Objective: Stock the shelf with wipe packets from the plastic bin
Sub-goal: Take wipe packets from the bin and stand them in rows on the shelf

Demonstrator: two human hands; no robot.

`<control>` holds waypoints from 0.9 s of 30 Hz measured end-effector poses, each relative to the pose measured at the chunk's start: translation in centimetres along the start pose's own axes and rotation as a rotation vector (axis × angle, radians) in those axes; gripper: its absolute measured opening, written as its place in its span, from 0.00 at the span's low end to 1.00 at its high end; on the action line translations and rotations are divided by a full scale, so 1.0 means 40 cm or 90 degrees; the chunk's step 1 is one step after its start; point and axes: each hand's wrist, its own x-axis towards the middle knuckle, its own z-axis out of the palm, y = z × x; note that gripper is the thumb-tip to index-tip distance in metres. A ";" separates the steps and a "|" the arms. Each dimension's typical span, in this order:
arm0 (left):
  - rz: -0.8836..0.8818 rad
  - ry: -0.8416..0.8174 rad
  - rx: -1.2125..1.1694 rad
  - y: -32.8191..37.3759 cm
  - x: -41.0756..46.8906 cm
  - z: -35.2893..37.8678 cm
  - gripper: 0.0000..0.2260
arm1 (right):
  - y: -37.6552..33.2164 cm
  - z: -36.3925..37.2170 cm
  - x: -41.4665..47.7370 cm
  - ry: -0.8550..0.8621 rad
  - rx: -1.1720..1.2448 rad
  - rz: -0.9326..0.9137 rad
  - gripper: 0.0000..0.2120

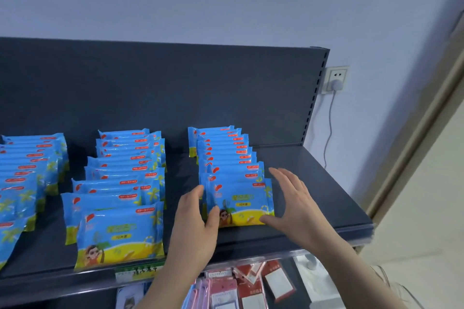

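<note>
Blue wipe packets (125, 175) line a dark shelf (313, 183). Lower centre, left hand (195, 223), fingers straight, touches the front packet (241, 203) at its left edge; right hand (296, 203), spread open, touches its right corner.

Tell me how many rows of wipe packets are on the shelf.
3. Left row at the picture's edge, middle row, right row between the left hand and right hand. More may be hidden beyond the left edge.

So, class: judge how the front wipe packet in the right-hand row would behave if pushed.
The front wipe packet stands on edge against its row, so it probably tips rather than slides. Its glossy wrinkled film suggests soft and slippery.
</note>
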 end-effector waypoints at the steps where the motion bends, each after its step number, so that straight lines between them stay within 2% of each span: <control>1: 0.007 -0.002 0.002 0.003 -0.003 -0.003 0.23 | -0.003 -0.002 -0.010 0.013 -0.005 0.003 0.44; 7: 0.068 -0.059 -0.006 0.018 -0.027 -0.031 0.23 | -0.048 -0.015 -0.099 0.062 -0.064 0.043 0.41; 14: 0.180 -0.200 -0.009 0.022 -0.103 -0.088 0.23 | -0.142 -0.003 -0.313 0.163 -0.096 0.177 0.36; 20: 0.290 -0.355 -0.051 -0.012 -0.258 -0.096 0.22 | -0.250 0.048 -0.611 0.217 -0.112 0.384 0.37; 27: 0.386 -0.581 -0.027 -0.013 -0.524 -0.051 0.23 | -0.338 0.064 -1.017 0.283 -0.126 0.668 0.32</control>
